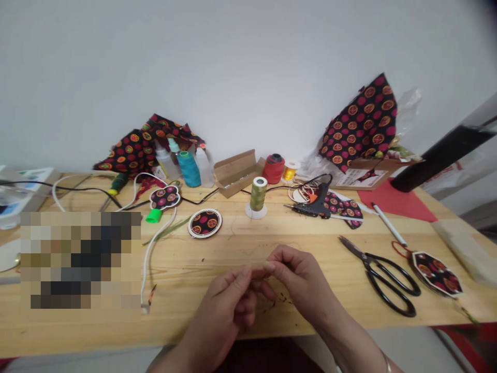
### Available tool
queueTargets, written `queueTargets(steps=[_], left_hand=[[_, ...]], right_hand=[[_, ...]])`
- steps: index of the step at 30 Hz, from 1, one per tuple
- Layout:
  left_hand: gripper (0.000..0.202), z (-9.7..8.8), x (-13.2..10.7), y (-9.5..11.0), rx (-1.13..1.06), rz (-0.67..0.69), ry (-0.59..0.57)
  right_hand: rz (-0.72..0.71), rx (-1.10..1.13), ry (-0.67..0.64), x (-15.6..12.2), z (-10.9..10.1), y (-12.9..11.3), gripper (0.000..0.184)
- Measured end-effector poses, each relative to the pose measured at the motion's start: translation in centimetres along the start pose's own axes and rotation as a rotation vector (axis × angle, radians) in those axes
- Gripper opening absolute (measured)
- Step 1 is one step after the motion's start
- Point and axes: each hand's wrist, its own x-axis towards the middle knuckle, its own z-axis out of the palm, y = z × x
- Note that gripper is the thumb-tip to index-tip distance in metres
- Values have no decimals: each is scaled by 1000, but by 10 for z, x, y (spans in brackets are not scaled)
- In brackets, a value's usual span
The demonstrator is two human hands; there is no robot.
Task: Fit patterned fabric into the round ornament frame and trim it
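Close together above the front of the wooden table, my left hand (229, 305) and my right hand (298, 280) are both closed in a pinch, with fingertips almost touching. Whatever they hold is too fine or too hidden to name. A faint thread-like line shows just beyond the right fingers. Behind the hands stands a spool of olive thread (258, 196) on its white base. A round fabric-covered piece with a pale rim (205, 223) lies to its left. To the right of my right hand are black-handled scissors (382, 277), lying partly open.
An octagonal patterned piece (437, 273) lies far right, near a white pen (389, 224). A glue gun (314, 204) rests behind. Along the wall stand a teal thread cone (189, 169), a red thread cone (274, 169) and an open cardboard box (238, 173). A white cable (145, 264) crosses the left.
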Motion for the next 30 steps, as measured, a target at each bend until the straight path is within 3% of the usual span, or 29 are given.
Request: queueTargets(steps=[3, 10, 21, 25, 30], left_hand=[[29, 0, 1, 0, -112, -36, 23], [27, 6, 1, 4, -138, -42, 55], [21, 6, 0, -1, 31, -10, 110], [29, 7, 2, 0, 106, -4, 139], [26, 5, 3, -2, 94, 34, 193]], right_hand=[[0, -3, 15, 1, -2, -1, 19], [-19, -32, 40, 3, -7, 4, 21], [-18, -31, 38, 1, -9, 7, 21], [-32, -23, 48, -1, -8, 7, 22], [-36, -21, 77, -3, -6, 7, 23]])
